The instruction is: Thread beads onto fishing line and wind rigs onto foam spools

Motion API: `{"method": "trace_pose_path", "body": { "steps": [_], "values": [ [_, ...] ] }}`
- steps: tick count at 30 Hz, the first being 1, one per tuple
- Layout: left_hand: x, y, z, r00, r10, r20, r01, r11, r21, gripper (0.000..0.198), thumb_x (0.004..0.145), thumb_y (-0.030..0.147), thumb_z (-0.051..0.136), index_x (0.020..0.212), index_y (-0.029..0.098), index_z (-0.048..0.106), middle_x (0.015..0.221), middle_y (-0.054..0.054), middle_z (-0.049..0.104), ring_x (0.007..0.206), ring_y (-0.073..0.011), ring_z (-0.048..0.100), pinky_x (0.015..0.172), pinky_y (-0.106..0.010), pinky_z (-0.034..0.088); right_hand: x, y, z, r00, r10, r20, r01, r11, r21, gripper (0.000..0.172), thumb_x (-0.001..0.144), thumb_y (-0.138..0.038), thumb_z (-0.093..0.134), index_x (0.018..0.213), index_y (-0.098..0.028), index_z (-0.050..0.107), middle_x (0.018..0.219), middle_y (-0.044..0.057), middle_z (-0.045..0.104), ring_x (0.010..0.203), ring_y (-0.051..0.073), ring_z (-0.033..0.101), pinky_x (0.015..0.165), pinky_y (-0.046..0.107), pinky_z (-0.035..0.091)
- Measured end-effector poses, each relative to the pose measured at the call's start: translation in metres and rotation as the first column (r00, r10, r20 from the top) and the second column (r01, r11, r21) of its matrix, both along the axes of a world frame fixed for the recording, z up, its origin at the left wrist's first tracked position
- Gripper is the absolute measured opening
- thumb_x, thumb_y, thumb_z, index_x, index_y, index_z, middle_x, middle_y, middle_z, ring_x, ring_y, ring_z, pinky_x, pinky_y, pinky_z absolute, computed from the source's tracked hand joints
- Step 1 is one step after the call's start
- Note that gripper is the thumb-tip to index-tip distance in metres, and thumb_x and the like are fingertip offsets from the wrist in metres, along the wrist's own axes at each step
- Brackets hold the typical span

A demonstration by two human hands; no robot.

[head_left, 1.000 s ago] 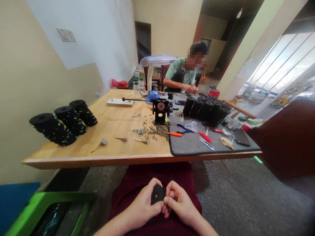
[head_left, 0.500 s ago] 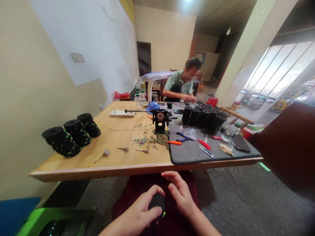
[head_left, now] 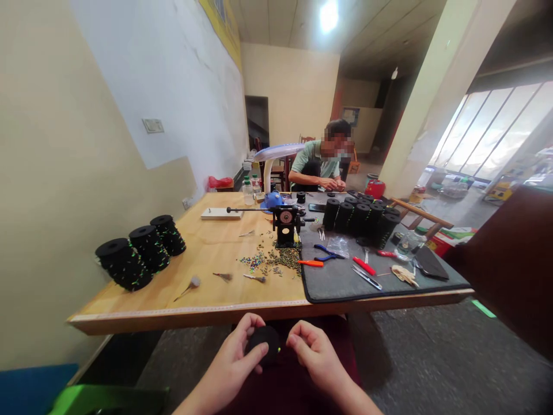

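My left hand (head_left: 242, 353) is wrapped round a black foam spool (head_left: 268, 340), its thumb pressed on the flat end. A small yellow-green bit shows on the spool's right edge. My right hand (head_left: 310, 346) is just to the right, thumb and forefinger pinched together; whatever is between them is too fine to make out. Both hands are over my lap, below the table's front edge. Beyond them, a black hand-crank winder (head_left: 285, 226) stands on the table. Small loose metal pieces (head_left: 283, 259) and coloured beads (head_left: 253, 262) lie in front of it.
Black spools (head_left: 125, 262) stand at the table's left; several more (head_left: 358, 214) stand on the grey mat (head_left: 328, 285). Blue-handled pliers (head_left: 328, 252), tweezers (head_left: 366, 278) and brushes (head_left: 222, 277) lie about. Behind a lamp (head_left: 276, 153), another person (head_left: 319, 164) sits working.
My right hand has closed from spread fingers into a pinch beside the spool. My left hand has brought the spool up slightly and left. The view has tilted up.
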State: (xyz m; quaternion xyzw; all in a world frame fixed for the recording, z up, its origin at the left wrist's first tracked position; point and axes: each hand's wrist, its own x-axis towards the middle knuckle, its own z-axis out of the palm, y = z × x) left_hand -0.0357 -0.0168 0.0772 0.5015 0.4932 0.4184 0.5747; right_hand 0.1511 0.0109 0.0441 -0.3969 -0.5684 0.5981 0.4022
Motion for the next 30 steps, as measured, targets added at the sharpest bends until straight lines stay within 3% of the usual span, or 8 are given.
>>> {"method": "trace_pose_path", "body": {
  "steps": [6,11,13,15,17,19,25,30],
  "values": [
    [0.018,0.003,-0.016,0.937,0.254,0.241,-0.248,0.967,-0.053,0.031,0.068,0.036,0.074,0.086,0.021,0.055,0.084,0.001,0.06,0.086,-0.0183,0.055,0.077,-0.027,0.045,-0.016,-0.008,-0.018,0.992,0.032,-0.124,-0.039,0.998,-0.058,0.045,0.077,-0.055,0.059,0.1,-0.017,0.054,0.05,-0.011,0.033,0.039,0.004,0.023,0.037,0.018,0.018],
    [0.033,0.002,-0.022,0.908,0.277,0.313,-0.275,0.96,-0.05,0.026,0.071,0.035,0.072,0.084,0.02,0.055,0.082,0.001,0.061,0.084,-0.0179,0.055,0.079,-0.029,0.043,-0.022,-0.005,-0.021,0.978,-0.026,-0.205,0.014,0.998,-0.063,0.043,0.076,-0.057,0.061,0.088,-0.016,0.056,0.05,-0.01,0.035,0.038,0.003,0.023,0.036,0.017,0.015],
    [0.032,0.004,-0.021,0.93,0.214,0.299,-0.221,0.975,-0.011,0.025,0.071,0.033,0.073,0.083,0.02,0.056,0.081,0.001,0.06,0.082,-0.0172,0.055,0.078,-0.028,0.042,-0.018,-0.004,-0.014,0.965,-0.049,-0.257,0.021,0.994,-0.11,0.043,0.073,-0.057,0.064,0.081,-0.016,0.055,0.047,-0.011,0.032,0.036,0.002,0.019,0.034,0.017,0.012],
    [0.026,0.006,-0.018,0.952,0.041,0.303,-0.065,0.995,0.07,0.027,0.07,0.032,0.074,0.088,0.02,0.058,0.087,-0.001,0.061,0.086,-0.019,0.056,0.08,-0.031,0.043,-0.011,-0.005,-0.007,0.943,-0.045,-0.331,-0.015,0.984,-0.176,0.043,0.07,-0.056,0.067,0.079,-0.016,0.054,0.042,-0.013,0.029,0.033,0.002,0.015,0.033,0.018,0.008],
    [0.017,0.008,-0.012,0.933,-0.159,0.323,0.109,0.98,0.169,0.041,0.068,0.033,0.076,0.103,0.022,0.059,0.102,-0.006,0.062,0.096,-0.0236,0.055,0.084,-0.035,0.043,-0.005,-0.006,0.0,0.911,-0.022,-0.412,-0.087,0.966,-0.243,0.042,0.069,-0.054,0.069,0.077,-0.016,0.052,0.037,-0.015,0.026,0.03,0.002,0.011,0.031,0.018,0.006],
    [0.01,0.01,-0.005,0.91,-0.259,0.324,0.188,0.954,0.235,0.056,0.067,0.033,0.076,0.118,0.026,0.054,0.12,-0.01,0.057,0.104,-0.0272,0.054,0.087,-0.038,0.044,-0.002,-0.009,0.005,0.878,0.016,-0.479,-0.173,0.943,-0.284,0.041,0.069,-0.053,0.07,0.076,-0.017,0.051,0.033,-0.016,0.025,0.028,0.002,0.009,0.03,0.017,0.006],
    [0.007,0.008,0.013,0.937,-0.286,0.201,0.229,0.937,0.262,0.051,0.067,0.026,0.076,0.116,0.025,0.06,0.122,-0.011,0.06,0.111,-0.0307,0.053,0.092,-0.039,0.043,-0.004,-0.014,0.017,0.817,0.108,-0.566,-0.318,0.903,-0.288,0.042,0.067,-0.052,0.073,0.073,-0.016,0.052,0.03,-0.016,0.03,0.024,0.001,0.01,0.028,0.017,0.007],
    [0.012,0.008,0.007,0.94,-0.232,0.248,0.164,0.95,0.265,0.058,0.062,0.03,0.079,0.116,0.022,0.059,0.124,-0.013,0.06,0.114,-0.0336,0.053,0.098,-0.041,0.041,-0.004,-0.013,0.019,0.824,0.089,-0.559,-0.303,0.904,-0.302,0.043,0.066,-0.053,0.073,0.074,-0.017,0.051,0.029,-0.016,0.028,0.025,0.001,0.009,0.028,0.017,0.007]
  ]
}}
